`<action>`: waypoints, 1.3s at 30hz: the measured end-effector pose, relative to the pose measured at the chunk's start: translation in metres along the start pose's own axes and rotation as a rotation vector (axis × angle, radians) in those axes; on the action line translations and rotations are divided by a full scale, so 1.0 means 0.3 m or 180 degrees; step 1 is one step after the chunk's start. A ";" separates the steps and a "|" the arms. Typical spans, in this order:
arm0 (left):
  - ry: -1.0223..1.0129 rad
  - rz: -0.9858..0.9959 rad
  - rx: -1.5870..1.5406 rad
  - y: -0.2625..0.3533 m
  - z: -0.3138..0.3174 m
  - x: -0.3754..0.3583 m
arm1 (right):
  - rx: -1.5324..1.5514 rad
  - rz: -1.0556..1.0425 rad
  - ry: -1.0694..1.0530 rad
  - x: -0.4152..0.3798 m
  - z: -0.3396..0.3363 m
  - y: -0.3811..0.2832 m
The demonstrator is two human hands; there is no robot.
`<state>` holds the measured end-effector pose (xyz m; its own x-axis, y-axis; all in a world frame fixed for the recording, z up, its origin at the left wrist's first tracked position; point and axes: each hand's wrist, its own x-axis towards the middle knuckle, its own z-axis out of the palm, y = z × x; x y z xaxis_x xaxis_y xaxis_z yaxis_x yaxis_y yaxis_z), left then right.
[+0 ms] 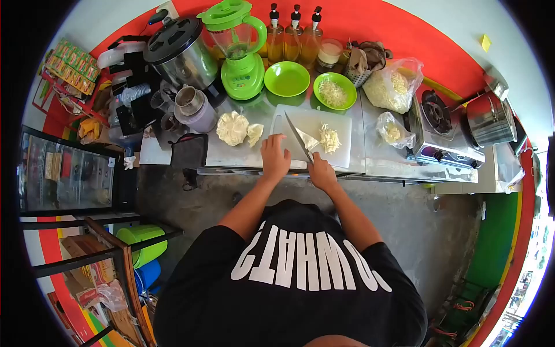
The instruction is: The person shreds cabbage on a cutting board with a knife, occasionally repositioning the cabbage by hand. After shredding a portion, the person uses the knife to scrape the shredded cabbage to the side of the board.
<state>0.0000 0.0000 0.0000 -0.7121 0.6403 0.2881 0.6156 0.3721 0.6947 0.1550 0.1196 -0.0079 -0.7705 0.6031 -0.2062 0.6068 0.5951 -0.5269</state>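
My right hand (322, 172) is closed around the handle of a long kitchen knife (301, 138). Its blade points away from me over a white cutting board (284, 118), beside a pale wedge (309, 140) that looks like cabbage. Right of the wedge lies a small heap of pale shreds (330, 140). My left hand (275, 155) is at the board's left front edge, thumb apart from the fingers, with nothing seen in it. Left of the board sit a large pale cabbage-like piece (232, 128) and a smaller chunk (255, 134).
Behind the board stand a green bowl of shreds (333, 91), a green plate (287, 79), a green blender (241, 75) and oil bottles (293, 43). At right are a bag of shreds (394, 87), a gas stove (442, 130) and a steel pot (491, 123). A black pouch (189, 151) hangs over the counter edge.
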 end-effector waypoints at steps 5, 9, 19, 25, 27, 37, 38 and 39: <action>-0.0186 0.0448 0.0191 0.073 0.073 0.000 | 0.0608 0.0121 0.0724 -0.080 -0.054 -0.005; -0.0238 0.0953 0.0354 0.070 0.117 0.045 | 0.0759 0.0350 0.0869 -0.084 -0.086 0.011; -0.0488 0.0942 0.0575 0.016 0.131 0.019 | 0.0093 0.0633 0.0685 -0.115 -0.062 -0.028; -0.0470 0.1245 0.0558 0.013 0.124 0.018 | -0.0279 0.0803 0.0018 -0.100 -0.115 -0.089; -0.0540 0.1309 0.0638 0.019 0.118 0.022 | -0.0338 0.0815 -0.0139 -0.096 -0.147 -0.112; -0.0475 0.1258 0.0537 0.023 0.115 0.028 | -0.0888 0.0846 -0.0214 -0.068 -0.061 -0.119; -0.0459 0.1259 0.0521 0.023 0.117 0.027 | -0.0905 0.0767 -0.0173 -0.051 -0.063 -0.114; -0.0469 0.1259 0.0520 0.025 0.115 0.024 | -0.0901 0.0774 -0.0179 -0.041 -0.071 -0.114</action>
<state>0.0111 0.0306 -0.0153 -0.3631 0.8390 0.4053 0.8843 0.1732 0.4337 0.1479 0.1030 0.0303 -0.6020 0.7195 -0.3464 0.7972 0.5661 -0.2098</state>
